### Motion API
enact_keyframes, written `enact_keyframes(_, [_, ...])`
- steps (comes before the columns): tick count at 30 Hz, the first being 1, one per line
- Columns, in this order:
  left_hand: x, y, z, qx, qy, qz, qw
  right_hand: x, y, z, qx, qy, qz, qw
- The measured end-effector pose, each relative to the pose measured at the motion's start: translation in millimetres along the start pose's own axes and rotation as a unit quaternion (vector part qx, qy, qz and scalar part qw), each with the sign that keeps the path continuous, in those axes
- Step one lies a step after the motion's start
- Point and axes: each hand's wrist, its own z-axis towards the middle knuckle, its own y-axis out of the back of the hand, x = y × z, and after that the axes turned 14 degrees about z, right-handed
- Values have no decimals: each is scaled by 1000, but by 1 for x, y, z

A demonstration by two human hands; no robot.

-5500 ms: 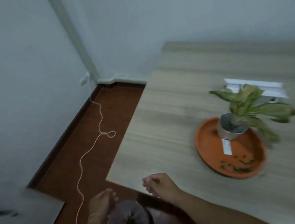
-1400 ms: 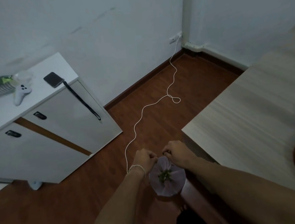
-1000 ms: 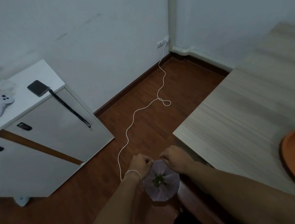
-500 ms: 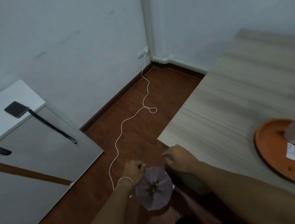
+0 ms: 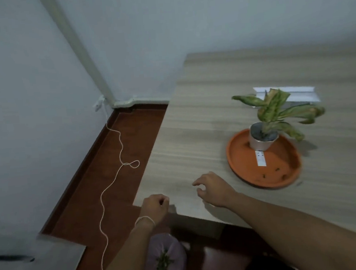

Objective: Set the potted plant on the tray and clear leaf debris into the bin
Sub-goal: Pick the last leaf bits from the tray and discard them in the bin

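The potted plant, green-yellow leaves in a pale pot, stands upright on the orange round tray on the wooden table. A few dark leaf bits lie on the tray's near part. On the floor below the table corner sits the bin, lined with a lilac bag and holding green leaf debris. My left hand is curled above the bin at the table corner, holding nothing that I can see. My right hand hovers over the table, left of the tray, fingers loosely apart and empty.
A white cable trails across the red-brown floor from a wall socket. A white cabinet corner is at the lower left. A white flat object lies behind the plant on the table.
Both hands have left the bin's rim and risen to the table corner. My right hand has moved over the table toward the tray. The view has swung right, bringing plant and tray in.
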Motion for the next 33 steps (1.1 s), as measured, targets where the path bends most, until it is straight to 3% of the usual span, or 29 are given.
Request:
enact_keyframes(7, [-114, -15, 44, 18, -101, 41, 994, -75, 94, -49, -81, -108, 6, 991])
enact_keyframes(14, [-227, -22, 58, -3, -169, -13, 986, -138, 167, -83, -148, -188, 20, 971])
enact_keyframes(20, [-291, -45, 64, 80, -164, 27, 983, -199, 197, -86, -61, -193, -86, 975])
enact_keyframes(23, [-312, -61, 66, 130, -159, 37, 978, -209, 206, -79, 8, -156, -160, 975])
enact_keyframes(26, [-330, -75, 67, 167, -151, 80, 971, -214, 210, -70, 107, -121, -208, 965])
enact_keyframes(31, [-340, -103, 80, 186, -166, 166, 954, -236, 199, -56, 144, -76, -264, 951])
enact_keyframes(33, [-339, -110, 83, 197, -166, 161, 953, -246, 194, -51, 191, -69, -294, 934])
